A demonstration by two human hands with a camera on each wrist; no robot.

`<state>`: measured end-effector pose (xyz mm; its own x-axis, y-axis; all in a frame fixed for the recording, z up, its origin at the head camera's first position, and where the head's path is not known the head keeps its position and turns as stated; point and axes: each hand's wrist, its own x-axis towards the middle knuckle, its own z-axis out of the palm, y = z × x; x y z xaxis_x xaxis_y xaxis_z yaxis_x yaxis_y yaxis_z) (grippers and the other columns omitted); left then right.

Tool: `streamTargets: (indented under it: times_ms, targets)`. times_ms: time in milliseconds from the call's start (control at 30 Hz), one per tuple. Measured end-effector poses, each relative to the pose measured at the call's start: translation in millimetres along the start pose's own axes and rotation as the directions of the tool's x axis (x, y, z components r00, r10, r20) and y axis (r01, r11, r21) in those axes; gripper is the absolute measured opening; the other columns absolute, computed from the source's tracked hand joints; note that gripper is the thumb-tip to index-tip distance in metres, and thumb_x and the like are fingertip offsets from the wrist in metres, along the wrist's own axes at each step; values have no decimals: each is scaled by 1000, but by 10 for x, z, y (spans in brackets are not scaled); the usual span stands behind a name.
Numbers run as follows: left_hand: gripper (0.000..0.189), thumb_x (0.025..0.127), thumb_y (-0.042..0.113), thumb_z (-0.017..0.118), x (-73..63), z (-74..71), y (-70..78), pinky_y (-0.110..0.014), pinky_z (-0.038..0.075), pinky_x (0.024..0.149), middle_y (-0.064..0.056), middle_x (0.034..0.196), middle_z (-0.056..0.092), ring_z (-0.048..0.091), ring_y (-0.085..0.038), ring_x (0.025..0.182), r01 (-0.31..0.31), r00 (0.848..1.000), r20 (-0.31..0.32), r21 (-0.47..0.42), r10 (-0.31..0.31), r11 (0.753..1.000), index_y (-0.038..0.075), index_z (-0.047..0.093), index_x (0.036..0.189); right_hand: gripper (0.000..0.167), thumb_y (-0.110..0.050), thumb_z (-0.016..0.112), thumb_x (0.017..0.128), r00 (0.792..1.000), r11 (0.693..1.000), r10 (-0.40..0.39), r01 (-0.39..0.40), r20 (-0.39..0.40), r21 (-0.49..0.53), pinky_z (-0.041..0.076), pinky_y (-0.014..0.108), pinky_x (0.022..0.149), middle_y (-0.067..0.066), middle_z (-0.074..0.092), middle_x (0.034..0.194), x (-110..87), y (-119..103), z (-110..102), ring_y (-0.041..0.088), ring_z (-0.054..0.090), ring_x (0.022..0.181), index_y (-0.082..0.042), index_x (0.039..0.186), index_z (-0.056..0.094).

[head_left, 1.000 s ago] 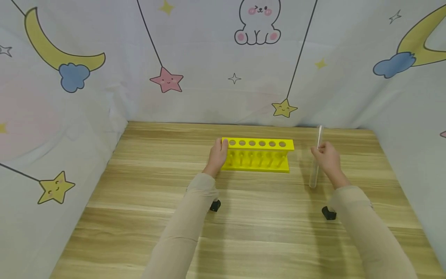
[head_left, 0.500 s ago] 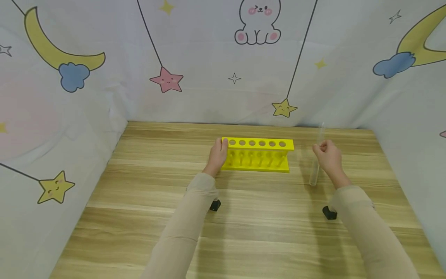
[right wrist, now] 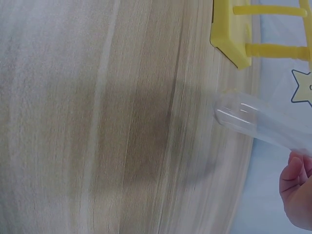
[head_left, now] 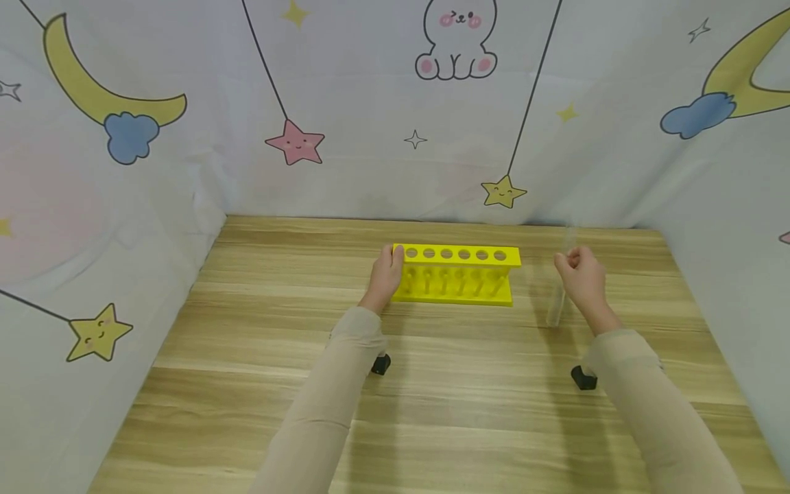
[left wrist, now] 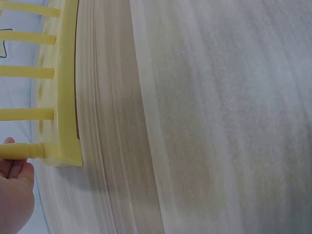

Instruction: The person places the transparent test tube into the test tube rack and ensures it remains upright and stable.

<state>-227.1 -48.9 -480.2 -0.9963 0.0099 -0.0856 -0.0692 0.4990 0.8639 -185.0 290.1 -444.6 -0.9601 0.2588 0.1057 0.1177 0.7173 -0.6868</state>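
Note:
A yellow test tube rack [head_left: 453, 299] with a row of round holes and upright pegs stands on the table. At its left end my left hand [head_left: 384, 276] grips it, fingers curled round the end in the left wrist view, where the rack [left wrist: 67, 97] fills the left edge. To the right of the rack, my right hand [head_left: 582, 280] pinches a clear test tube [head_left: 556, 309] between thumb and fingers. The tube [right wrist: 258, 119] is nearly upright, its rounded end down; in the right wrist view that end looks just above the tabletop.
The wood-grain table [head_left: 469, 405] runs back to a white cloth [head_left: 370, 185] printed with stars, moons and an animal. The same cloth hangs along both sides. A black wrist-worn piece [head_left: 380, 363] shows below the left sleeve, another [head_left: 583, 377] below the right.
My right hand has risen slightly and shifted a little right, and the test tube has lifted a little with it. The left hand and the rack have stayed put.

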Motion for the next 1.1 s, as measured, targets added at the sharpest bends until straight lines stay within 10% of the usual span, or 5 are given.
streamTargets:
  times_ms: [533, 1100]
  targets:
    - [38, 97, 37, 25, -28, -10, 26, -32, 36, 73, -10, 89, 44, 42, -23, 82, 3, 1000, 0, -12, -3, 1000, 4, 40, 108, 31, -27, 43, 88, 999, 997, 43, -41, -32, 57, 40, 16, 50, 13, 57, 85, 11, -56, -12, -11, 44, 49, 1, 99, 46]
    - [41, 96, 40, 22, -48, -22, 36, -27, 33, 66, -6, 84, 41, 40, -19, 77, 1, 1000, 31, -19, 0, 1000, 6, 38, 111, 28, -31, 42, 89, 1000, 991, 8, -6, -21, 131, 43, 14, 52, 10, 62, 79, 15, -98, -32, -7, 53, 56, -4, 97, 45]
